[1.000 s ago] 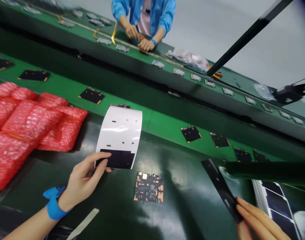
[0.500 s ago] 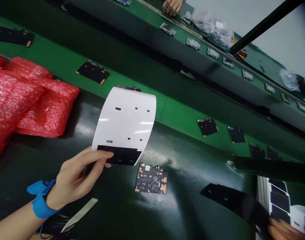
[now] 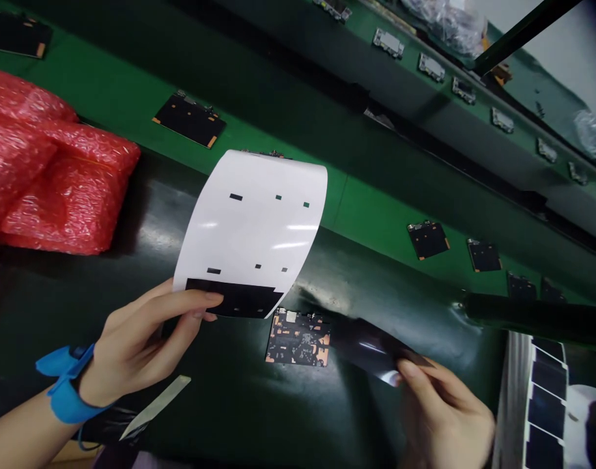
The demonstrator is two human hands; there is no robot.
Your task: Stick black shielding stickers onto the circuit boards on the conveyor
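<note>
My left hand pinches the lower corner of a curled white backing sheet that carries one black film piece along its bottom edge. It wears a blue wrist strap. My right hand grips a glossy black film strip by its right end; the strip's left end reaches the right edge of a small circuit board. The board lies flat on the dark mat, orange and black, just below the white sheet.
Red bubble-wrap bundles are piled at the left. Black boards lie along the green conveyor belt behind. A dark roller bar and a sheet of black film pieces are at the right. A pale strip lies near my left wrist.
My right hand brought the black film strip leftward from the right edge to the circuit board. The view tilted down, so the co-worker across the belt left the frame. The left hand stayed on the white sheet.
</note>
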